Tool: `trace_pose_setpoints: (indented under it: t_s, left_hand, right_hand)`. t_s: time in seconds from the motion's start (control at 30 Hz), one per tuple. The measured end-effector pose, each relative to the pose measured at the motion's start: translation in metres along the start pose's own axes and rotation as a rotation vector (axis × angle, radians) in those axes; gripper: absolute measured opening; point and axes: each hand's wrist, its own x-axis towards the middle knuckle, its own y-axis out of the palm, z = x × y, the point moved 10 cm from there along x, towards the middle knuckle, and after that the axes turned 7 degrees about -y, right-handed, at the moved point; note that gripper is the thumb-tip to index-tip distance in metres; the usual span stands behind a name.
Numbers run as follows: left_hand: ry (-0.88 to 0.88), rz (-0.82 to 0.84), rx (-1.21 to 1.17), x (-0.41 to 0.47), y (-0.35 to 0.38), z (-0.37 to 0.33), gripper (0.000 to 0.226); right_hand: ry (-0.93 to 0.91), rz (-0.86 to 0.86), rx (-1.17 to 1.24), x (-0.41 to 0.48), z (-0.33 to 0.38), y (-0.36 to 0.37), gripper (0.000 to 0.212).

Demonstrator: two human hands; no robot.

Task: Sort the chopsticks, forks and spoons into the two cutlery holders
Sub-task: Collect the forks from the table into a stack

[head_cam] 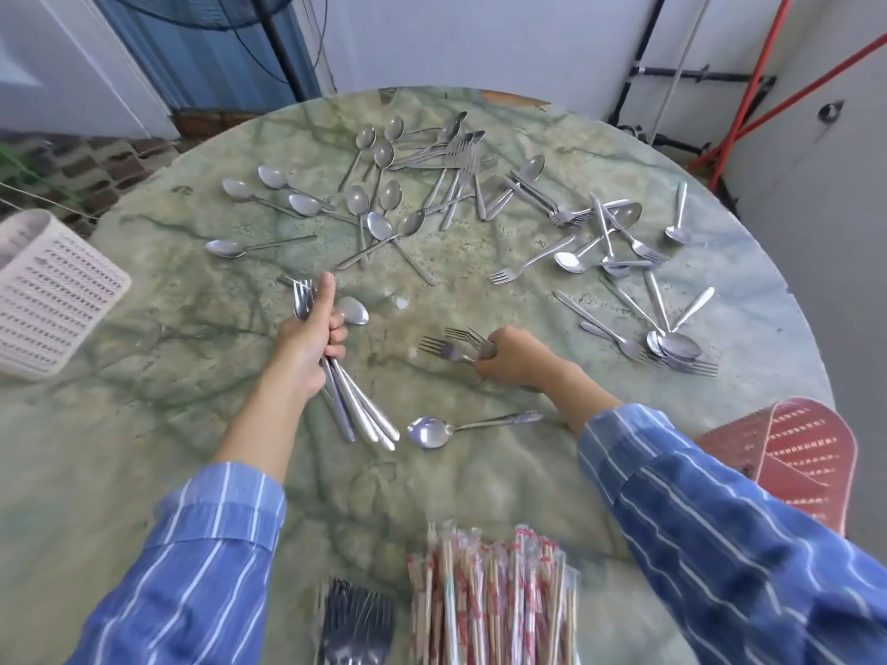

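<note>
A round green marbled table (144, 400) stands before white walls (480, 40) and brick floor (86, 170).

— We see soft, even daylight here. The table (201, 424) is bright, and the shadows on it are faint.
— We notice pale glints on the near spoon (428, 431). The edges bow from the wide lens, and the chopsticks (489, 597) and right sleeve (720, 520) look smeared.

- One head-worn wide-angle view, facing forward and steeply down onto the round tabletop (158, 415).
- Close range, just above the left hand (307, 348) and right hand (509, 360).
</note>
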Motion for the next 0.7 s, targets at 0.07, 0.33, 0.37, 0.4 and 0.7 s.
trace_pose_setpoints:
  t_s: [0.07, 0.33, 0.37, 0.4, 0.7]
  left_hand:
    - [-0.043, -0.006, 0.004, -0.009, -0.005, 0.015, 0.037]
    - [-0.093, 0.161, -0.002, -0.047, 0.015, 0.04, 0.057]
    - [-0.083, 0.17, -0.008, -0.053, 0.017, 0.037, 0.063]
    - [-0.073, 0.166, -0.005, -0.056, 0.017, 0.035, 0.067]
    - [-0.078, 0.371, -0.15, -0.087, 0.009, 0.037, 0.026]
  right_hand:
    - [-0.03, 0.016, 0.105, -0.002, 0.008, -0.002, 0.036]
    - [-0.085, 0.085, 0.763, -0.043, 0.077, -0.018, 0.048]
    - [-0.08, 0.121, 0.829, -0.049, 0.086, -0.013, 0.048]
    - [-0.075, 0.158, 0.875, -0.056, 0.096, -0.008, 0.046]
    - [0.082, 0.359, 1.171, -0.114, 0.162, 0.066, 0.025]
